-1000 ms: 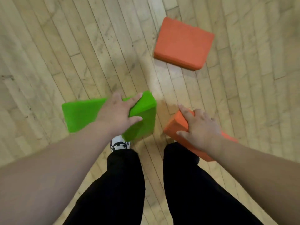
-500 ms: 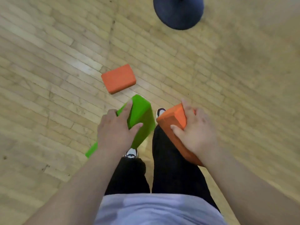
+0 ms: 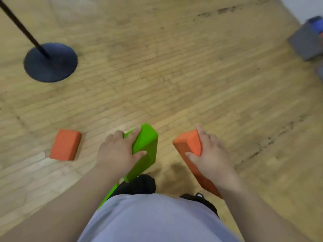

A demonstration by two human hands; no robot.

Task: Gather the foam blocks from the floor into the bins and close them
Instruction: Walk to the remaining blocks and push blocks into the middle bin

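At 10 o'clock in our view, a round black stand base [image 3: 50,62] sits on the wooden floor [image 3: 174,75]. 1 loose orange foam block [image 3: 65,144] lies flat at 9 o'clock from our left hand [image 3: 117,152], near it but apart. That hand grips the green foam block [image 3: 146,145], fingers over the top and thumb on the side; the block juts toward 1 o'clock and runs back under the wrist. Our right hand [image 3: 209,154] clamps the held orange foam block [image 3: 189,142], which juts toward 10 o'clock. A blurred grey bin [image 3: 305,44] sits at 2 o'clock.
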